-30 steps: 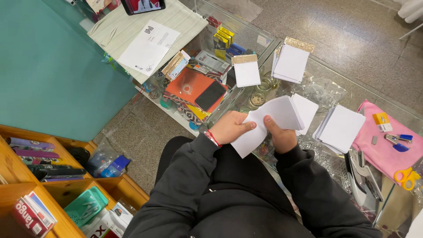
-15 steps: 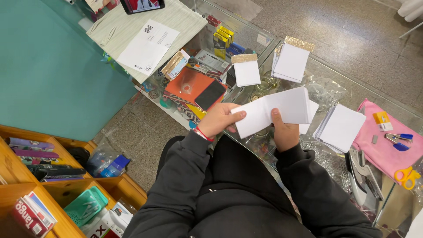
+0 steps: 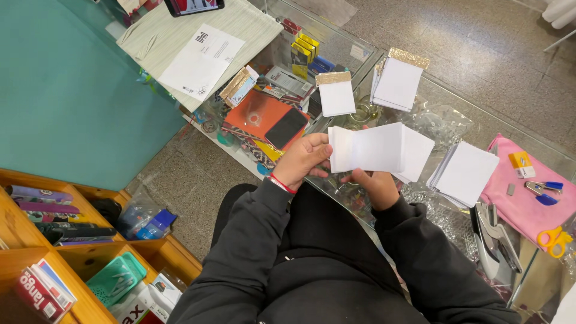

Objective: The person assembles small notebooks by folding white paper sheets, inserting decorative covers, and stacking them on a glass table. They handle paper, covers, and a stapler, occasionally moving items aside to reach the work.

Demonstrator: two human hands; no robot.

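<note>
I hold a stack of white paper sheets [image 3: 375, 148] level over the glass counter [image 3: 456, 120], in front of my chest. My left hand [image 3: 305, 159] pinches the stack's left end, thumb on top. My right hand [image 3: 373, 187] grips it from below near the middle, mostly hidden under the paper. Beyond the stack lie two small white notepads with gold glitter tops, one [image 3: 336, 93] near the middle and a thicker pile [image 3: 398, 79] to its right. A further pile of plain white sheets [image 3: 465, 174] rests to the right.
A pink cloth [image 3: 521, 195] at the right carries small clips, yellow-handled scissors [image 3: 555, 239] and a grey stapler [image 3: 493, 237] beside it. An orange booklet and a black card [image 3: 269, 117] show under the glass. Wooden shelves [image 3: 66, 264] stand at lower left; a striped mat holds a printed sheet [image 3: 203, 60].
The paper stack has turned from a tilted, fanned hold to a level one and shifted up and right. My left hand slid to its left end; my right stays beneath.
</note>
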